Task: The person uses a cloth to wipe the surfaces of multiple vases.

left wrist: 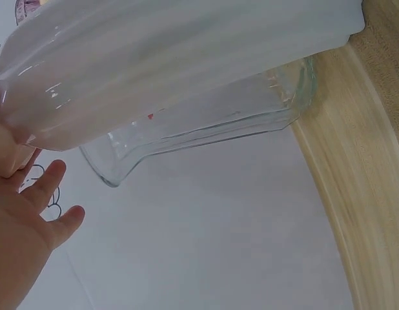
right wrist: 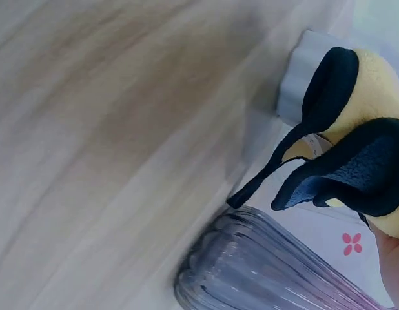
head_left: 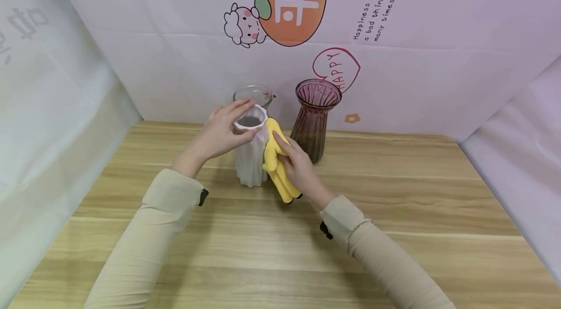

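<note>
A white ribbed vase (head_left: 251, 163) stands upright on the wooden table (head_left: 394, 192). My left hand (head_left: 225, 131) grips its rim, fingers over the top and thumb on the near side. My right hand (head_left: 298, 168) holds a yellow cloth (head_left: 273, 153) and presses it against the vase's right side. The left wrist view shows the white vase (left wrist: 173, 58) close up, with my left hand (left wrist: 25, 239) at the lower left. In the right wrist view the cloth (right wrist: 374, 97) is yellow with a dark underside and lies against the white vase (right wrist: 303, 77).
A clear glass vase (head_left: 254, 93) stands right behind the white one, also seen as the clear glass vase (left wrist: 206, 123). A purple ribbed glass vase (head_left: 313, 124) stands just to the right, close to my right hand. White printed backdrop sheets wall the table's back and sides.
</note>
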`<state>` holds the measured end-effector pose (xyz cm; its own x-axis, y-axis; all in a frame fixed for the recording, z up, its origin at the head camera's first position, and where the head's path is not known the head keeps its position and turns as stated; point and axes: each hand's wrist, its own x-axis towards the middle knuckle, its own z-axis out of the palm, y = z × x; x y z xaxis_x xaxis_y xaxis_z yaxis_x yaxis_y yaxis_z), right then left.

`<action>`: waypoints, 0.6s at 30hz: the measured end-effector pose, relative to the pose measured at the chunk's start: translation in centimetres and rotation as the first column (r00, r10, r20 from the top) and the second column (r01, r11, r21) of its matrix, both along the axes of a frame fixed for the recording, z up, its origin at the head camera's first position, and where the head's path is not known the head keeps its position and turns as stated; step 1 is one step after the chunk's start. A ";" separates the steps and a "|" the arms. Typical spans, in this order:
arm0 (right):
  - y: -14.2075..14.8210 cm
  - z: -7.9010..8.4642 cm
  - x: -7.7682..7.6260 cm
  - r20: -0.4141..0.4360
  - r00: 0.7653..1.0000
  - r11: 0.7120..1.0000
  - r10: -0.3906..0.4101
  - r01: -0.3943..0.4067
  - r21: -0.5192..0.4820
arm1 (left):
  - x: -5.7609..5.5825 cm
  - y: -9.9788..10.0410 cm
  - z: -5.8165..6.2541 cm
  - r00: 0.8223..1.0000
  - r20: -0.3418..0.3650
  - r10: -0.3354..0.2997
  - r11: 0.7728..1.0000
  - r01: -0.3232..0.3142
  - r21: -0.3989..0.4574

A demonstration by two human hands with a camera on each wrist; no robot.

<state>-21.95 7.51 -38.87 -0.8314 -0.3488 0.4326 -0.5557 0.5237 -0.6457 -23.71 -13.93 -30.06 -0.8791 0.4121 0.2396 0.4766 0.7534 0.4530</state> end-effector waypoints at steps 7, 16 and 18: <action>0.2 -1.5 0.2 0.035 0.999 0.996 -0.010 0.007 0.092 | 0.0 -0.1 0.0 1.000 0.001 -0.015 1.000 0.015 -0.003; 0.3 -2.8 0.3 0.087 0.996 0.988 -0.018 0.004 0.154 | -0.1 -0.1 0.0 0.999 -0.016 -0.030 0.999 0.031 0.011; 0.4 -3.0 0.3 0.100 0.995 0.985 -0.020 0.003 0.173 | -0.1 -0.1 0.0 0.999 -0.014 -0.031 0.999 0.031 0.019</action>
